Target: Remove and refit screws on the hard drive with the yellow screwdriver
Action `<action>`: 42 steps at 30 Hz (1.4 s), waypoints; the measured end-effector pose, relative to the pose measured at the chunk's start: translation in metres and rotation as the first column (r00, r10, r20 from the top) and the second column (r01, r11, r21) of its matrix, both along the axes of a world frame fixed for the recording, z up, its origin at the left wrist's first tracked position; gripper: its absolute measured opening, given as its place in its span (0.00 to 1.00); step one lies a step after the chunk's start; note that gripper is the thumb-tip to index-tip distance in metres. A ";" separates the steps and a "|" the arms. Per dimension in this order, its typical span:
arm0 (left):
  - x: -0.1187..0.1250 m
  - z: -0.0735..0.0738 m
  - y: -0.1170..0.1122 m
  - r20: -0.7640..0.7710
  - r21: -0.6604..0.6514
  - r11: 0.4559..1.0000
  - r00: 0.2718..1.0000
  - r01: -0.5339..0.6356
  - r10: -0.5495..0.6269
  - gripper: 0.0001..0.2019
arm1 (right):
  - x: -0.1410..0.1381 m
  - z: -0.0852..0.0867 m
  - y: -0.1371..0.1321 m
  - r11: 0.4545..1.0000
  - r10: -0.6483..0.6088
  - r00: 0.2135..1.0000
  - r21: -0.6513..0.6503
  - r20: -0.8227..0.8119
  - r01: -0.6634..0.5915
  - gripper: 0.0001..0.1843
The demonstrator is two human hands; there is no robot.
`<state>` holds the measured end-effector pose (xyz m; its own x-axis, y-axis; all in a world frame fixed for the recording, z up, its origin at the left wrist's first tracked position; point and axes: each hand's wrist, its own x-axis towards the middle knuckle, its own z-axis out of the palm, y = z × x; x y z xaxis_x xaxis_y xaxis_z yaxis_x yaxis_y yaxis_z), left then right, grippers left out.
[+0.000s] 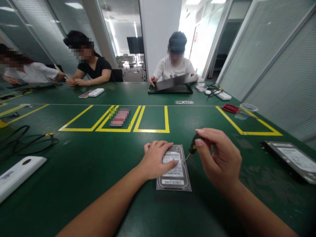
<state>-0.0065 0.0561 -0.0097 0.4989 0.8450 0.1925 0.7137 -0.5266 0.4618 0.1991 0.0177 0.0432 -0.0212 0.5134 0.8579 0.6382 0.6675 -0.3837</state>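
A silver hard drive (172,182) with a white label lies flat on the green table in front of me. Across its left side rests my left hand (158,161), the thumb on the label and the fingers over the far part, gripping it down. My right hand (217,154) is closed around the dark handle of a screwdriver (193,147), held tilted. The screwdriver's thin shaft slants down to the right edge of the drive, and its tip appears to meet the cover there. Part of the handle is hidden by my fingers.
A second hard drive (293,158) lies at the right. At the left are a white power bank (19,174) and black cables (27,141). Yellow tape (151,130) marks the table. Beyond sit a clear plastic cup (243,113), a red cable (230,108) and several people, one holding a dark panel (172,82).
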 end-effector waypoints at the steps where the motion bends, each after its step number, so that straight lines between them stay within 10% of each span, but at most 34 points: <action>1: 0.000 0.000 0.000 0.001 0.000 1.000 1.000 0.000 0.000 0.31 | 0.000 0.000 0.000 1.000 -0.013 1.000 0.003 -0.003 0.013 0.13; 42: 0.000 -0.001 0.001 -0.012 -0.004 1.000 1.000 0.000 0.000 0.32 | -0.001 -0.001 0.001 0.997 0.078 0.997 0.000 0.006 -0.078 0.18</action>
<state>-0.0067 0.0572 -0.0108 0.5009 0.8459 0.1833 0.7194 -0.5246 0.4553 0.1986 0.0188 0.0420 -0.0662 0.5100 0.8576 0.5866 0.7152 -0.3800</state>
